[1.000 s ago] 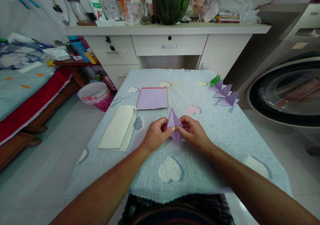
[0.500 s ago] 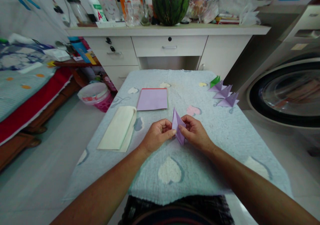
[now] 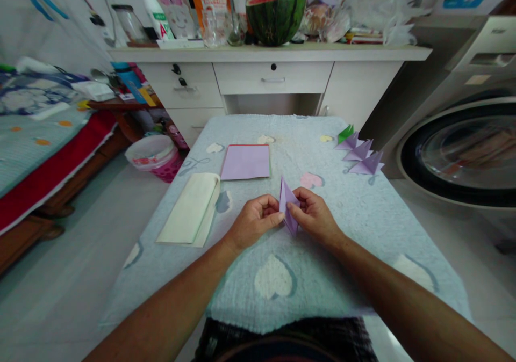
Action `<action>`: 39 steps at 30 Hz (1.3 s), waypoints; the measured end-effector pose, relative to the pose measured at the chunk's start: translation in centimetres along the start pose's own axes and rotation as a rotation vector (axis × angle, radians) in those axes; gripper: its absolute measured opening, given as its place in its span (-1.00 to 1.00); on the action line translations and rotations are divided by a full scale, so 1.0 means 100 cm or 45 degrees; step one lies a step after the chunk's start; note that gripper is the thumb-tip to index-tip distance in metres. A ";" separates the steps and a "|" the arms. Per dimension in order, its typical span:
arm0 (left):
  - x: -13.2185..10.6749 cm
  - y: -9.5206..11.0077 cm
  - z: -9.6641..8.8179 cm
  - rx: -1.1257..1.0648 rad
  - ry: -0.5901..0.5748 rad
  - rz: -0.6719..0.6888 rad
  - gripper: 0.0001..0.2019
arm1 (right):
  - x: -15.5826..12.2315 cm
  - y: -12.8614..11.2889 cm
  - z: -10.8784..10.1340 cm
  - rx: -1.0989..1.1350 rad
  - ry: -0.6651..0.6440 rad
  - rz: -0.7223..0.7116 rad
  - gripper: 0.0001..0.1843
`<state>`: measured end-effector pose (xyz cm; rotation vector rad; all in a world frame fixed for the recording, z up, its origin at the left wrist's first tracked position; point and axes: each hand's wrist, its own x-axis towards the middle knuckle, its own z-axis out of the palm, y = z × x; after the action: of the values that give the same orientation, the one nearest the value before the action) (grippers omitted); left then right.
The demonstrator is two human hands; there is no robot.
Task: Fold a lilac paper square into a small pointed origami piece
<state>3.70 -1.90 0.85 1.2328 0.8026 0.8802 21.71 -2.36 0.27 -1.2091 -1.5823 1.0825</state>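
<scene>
A folded piece of purple origami paper (image 3: pixel 288 203) stands pointed end up between my two hands, just above the cloth-covered table (image 3: pixel 322 265). My left hand (image 3: pixel 260 215) pinches its left edge, thumb in front and fingers curled behind. On the other side, my right hand (image 3: pixel 314 211) grips the right part, its thumb pressed on the front face. Beyond my hands lies a stack of square purple paper (image 3: pixel 245 162) with a red edge at the back. Folded purple paper cranes (image 3: pixel 366 163) and a green one (image 3: pixel 345 133) sit in a row at the far right.
A folded cream cloth or paper (image 3: pixel 187 209) lies left of my hands. Behind the table stands a white desk (image 3: pixel 274 77) bearing a cut watermelon (image 3: pixel 276 21), bottles and bags. A washing machine (image 3: pixel 463 142) is at right, a pink bin (image 3: pixel 171 166) at left.
Both hands keep their hold on the purple paper and have barely moved. The whole view has shifted slightly downward in the picture.
</scene>
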 end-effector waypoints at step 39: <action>0.001 0.004 -0.002 -0.123 -0.023 0.058 -0.74 | -0.003 -0.011 -0.006 0.095 -0.198 -0.138 -0.63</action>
<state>3.47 -1.69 1.24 1.1762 0.7117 0.9331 22.06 -2.78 1.48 -0.9984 -1.6894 1.1775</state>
